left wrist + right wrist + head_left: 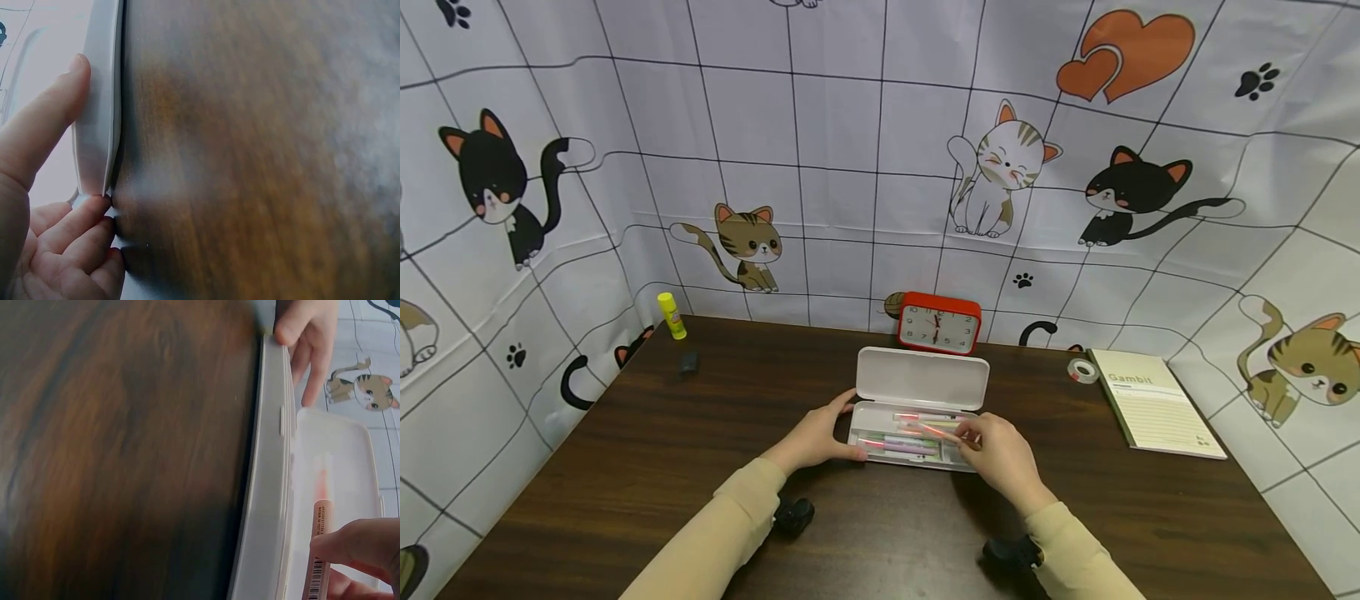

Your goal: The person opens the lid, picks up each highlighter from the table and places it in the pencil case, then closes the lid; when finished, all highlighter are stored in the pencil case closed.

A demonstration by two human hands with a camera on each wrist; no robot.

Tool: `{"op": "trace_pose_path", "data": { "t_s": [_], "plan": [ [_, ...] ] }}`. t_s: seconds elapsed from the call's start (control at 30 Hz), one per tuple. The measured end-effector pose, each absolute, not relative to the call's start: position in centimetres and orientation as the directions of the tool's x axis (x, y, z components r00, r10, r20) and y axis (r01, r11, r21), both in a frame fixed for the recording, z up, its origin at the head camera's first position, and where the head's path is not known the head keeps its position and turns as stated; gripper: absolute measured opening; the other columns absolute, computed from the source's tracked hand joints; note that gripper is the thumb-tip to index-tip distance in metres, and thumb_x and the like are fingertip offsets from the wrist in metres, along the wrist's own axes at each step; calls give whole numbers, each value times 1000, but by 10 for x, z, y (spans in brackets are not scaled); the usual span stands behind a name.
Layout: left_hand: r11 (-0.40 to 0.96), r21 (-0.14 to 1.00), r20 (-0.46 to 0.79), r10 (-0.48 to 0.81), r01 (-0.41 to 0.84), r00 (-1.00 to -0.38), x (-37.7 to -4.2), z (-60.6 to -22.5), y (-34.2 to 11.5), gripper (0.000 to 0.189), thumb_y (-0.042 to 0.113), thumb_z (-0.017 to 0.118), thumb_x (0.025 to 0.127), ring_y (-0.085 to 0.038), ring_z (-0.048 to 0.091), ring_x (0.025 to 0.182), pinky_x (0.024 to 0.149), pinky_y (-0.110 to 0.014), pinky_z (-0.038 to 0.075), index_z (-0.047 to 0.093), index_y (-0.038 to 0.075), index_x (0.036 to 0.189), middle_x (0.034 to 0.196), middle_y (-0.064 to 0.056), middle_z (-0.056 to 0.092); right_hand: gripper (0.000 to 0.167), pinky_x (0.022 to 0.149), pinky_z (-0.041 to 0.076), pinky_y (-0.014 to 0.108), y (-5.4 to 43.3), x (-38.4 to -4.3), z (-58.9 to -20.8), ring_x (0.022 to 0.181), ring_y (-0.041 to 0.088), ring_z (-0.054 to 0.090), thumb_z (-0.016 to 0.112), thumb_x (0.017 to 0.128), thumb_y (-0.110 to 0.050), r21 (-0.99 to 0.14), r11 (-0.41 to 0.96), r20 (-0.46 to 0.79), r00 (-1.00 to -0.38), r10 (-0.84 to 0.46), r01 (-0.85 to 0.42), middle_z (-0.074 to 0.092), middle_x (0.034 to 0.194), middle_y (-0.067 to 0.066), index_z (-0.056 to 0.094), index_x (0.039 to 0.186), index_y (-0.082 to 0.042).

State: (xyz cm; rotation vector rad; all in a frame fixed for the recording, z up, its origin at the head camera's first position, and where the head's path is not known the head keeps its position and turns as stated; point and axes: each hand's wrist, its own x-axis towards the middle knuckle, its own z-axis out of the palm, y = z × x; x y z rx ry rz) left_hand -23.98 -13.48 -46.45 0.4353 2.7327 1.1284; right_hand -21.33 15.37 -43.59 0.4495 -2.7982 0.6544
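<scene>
An opened white pencil case (922,377) stands on the table, its lid tilted up at the back. Several pens (901,446) in pink, purple and green lie inside. My left hand (815,436) grips the case's left end, thumb on the front wall (99,125) and fingers round the corner. Between thumb and fingers my right hand (1002,457) pinches an orange-pink pen (319,545) with a clear cap and a printed barcode. That pen is over the right part of the case, its capped end pointing left. Part of its barrel is hidden by the hand.
Behind the case stands a red alarm clock (938,323). A tape roll (1082,371) and a notepad (1157,404) lie at the right. At the back left are a yellow glue stick (672,317) and a small dark block (688,363). A cat-print curtain (835,192) borders the table.
</scene>
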Motion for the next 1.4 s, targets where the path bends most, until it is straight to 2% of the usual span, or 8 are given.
{"op": "trace_pose_path", "data": {
  "t_s": [0.2,0.43,0.63,0.8,0.93,1.1,1.4],
  "plan": [
    [672,710,-24,323,211,-946,-239,-464,-134,104,36,84,70,-35,42,131,107,-52,32,25,8,150,141,-14,49,11,52,38,25,140,-214,-439,62,8,45,79,74,-10,-404,833,298,-915,-271,-378,53,69,-7,70,76,-17],
    [669,712,-18,322,214,-947,-239,-463,-134,103,34,85,70,-34,43,131,107,-51,32,26,8,150,140,-15,50,9,50,36,24,125,-214,-442,63,8,43,78,72,-9,-386,796,375,-868,-325,-465,50,66,-7,71,74,-13],
    [666,714,-19,328,217,-945,-239,-463,-134,103,34,85,70,-34,42,131,107,-51,32,25,8,150,140,-15,49,8,51,35,23,115,-218,-442,60,8,42,78,74,-10,-389,802,331,-881,-338,-453,50,64,-8,72,76,-15],
    [662,718,-19,327,215,-945,-239,-463,-134,102,33,85,70,-34,42,131,107,-51,32,26,9,150,140,-15,49,7,54,34,22,106,-221,-442,58,5,41,78,75,-12,-353,799,345,-862,-372,-486,49,62,-10,72,74,-16],
    [665,717,-21,323,210,-946,-239,-462,-134,102,33,85,70,-34,42,131,107,-51,32,26,9,150,140,-15,50,7,54,36,22,98,-222,-441,59,6,43,78,76,-16,-365,790,333,-861,-383,-493,51,65,-10,71,75,-17],
    [663,718,-17,325,214,-946,-239,-462,-135,103,34,85,70,-34,43,130,106,-51,33,26,9,150,139,-16,50,8,53,37,22,90,-222,-441,62,7,47,77,76,-11,-389,779,320,-865,-386,-492,53,70,-8,71,77,-16],
    [667,712,-13,324,219,-946,-239,-463,-135,103,34,85,69,-35,43,130,106,-52,33,27,8,150,139,-15,50,7,62,44,29,88,-223,-444,71,12,53,78,77,-15,-371,769,369,-842,-393,-521,57,72,-6,72,78,-18]
  ]
}}
